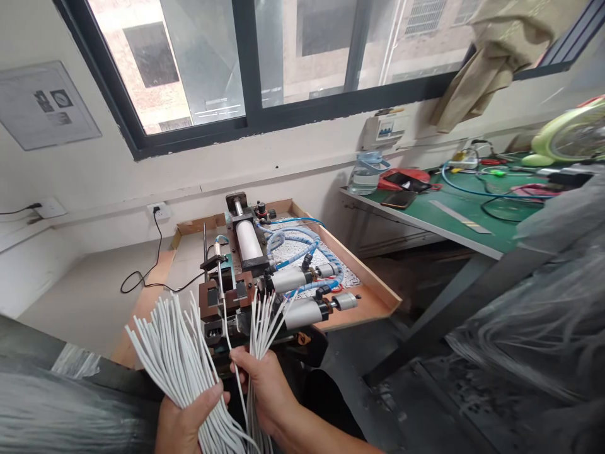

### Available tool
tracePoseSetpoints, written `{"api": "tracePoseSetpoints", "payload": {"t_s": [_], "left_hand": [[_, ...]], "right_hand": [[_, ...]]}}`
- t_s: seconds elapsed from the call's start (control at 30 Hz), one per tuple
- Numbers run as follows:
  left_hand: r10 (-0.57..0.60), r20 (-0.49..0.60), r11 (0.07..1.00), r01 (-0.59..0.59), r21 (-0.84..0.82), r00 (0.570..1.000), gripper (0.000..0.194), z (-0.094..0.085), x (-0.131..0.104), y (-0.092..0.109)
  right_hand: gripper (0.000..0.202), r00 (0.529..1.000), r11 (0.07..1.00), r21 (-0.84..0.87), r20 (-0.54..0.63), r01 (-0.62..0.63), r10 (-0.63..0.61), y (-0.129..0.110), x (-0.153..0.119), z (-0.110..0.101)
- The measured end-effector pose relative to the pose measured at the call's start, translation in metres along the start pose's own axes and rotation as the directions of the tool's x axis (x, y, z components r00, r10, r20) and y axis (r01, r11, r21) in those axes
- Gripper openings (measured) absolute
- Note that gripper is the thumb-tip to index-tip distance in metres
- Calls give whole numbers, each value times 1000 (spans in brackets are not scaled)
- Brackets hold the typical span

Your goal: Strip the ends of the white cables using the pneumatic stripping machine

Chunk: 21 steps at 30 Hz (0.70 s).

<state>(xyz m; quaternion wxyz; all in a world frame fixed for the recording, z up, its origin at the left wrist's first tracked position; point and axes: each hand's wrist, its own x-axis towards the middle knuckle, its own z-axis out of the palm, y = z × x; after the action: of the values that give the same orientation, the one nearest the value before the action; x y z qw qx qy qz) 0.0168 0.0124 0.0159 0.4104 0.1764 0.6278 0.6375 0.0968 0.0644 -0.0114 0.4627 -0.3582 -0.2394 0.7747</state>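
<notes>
My left hand (pixel 184 421) is closed around a thick bundle of white cables (pixel 172 353), their cut ends fanned upward. My right hand (pixel 273 386) is closed on a thinner bundle of white cables (pixel 259 328). Between its thumb and forefinger it also pinches a single white cable (pixel 228 331). That cable's upper end reaches the front of a pneumatic machine (pixel 248 243), near a thin metal rod; whether it is inside the machine I cannot tell. The lower parts of both bundles run out of view at the bottom.
The machine sits in a shallow wooden tray (pixel 363 293) with blue air hoses (pixel 302 238) and small white scraps. On the right, a green table (pixel 454 221) bears a water jug (pixel 365 173), a phone and wires. Plastic-wrapped cables (pixel 534 328) stand at the right, with more plastic wrap (pixel 70 403) at lower left.
</notes>
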Motion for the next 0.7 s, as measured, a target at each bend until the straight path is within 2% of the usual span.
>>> {"api": "tracePoseSetpoints", "payload": {"t_s": [0.07,0.17,0.23,0.37,0.47,0.57,0.7], "left_hand": [[15,-8,1000,-15,-2,1000,41,0,1,-1],[40,7,999,-40,6,999,42,1,2,-2],[40,26,999,-41,8,999,45,2,1,-2],[25,47,1000,-26,11,999,30,-2,1,-1],[-40,11,999,40,15,999,24,-5,2,-3],[-86,-16,996,85,-41,996,33,-4,2,-5],[-15,-27,999,14,-40,1000,49,-2,4,-8]], "right_hand": [[15,999,998,40,17,-52,51,-1,0,2],[23,974,987,21,170,-157,151,-1,-1,4],[27,964,991,-9,232,-135,133,1,-3,3],[28,994,999,-41,102,36,-32,3,-8,-3],[26,996,993,-107,81,48,-40,2,-13,-9],[24,993,989,-137,109,49,-35,1,-15,-12],[20,996,989,-142,82,39,-27,2,-11,-12]]}}
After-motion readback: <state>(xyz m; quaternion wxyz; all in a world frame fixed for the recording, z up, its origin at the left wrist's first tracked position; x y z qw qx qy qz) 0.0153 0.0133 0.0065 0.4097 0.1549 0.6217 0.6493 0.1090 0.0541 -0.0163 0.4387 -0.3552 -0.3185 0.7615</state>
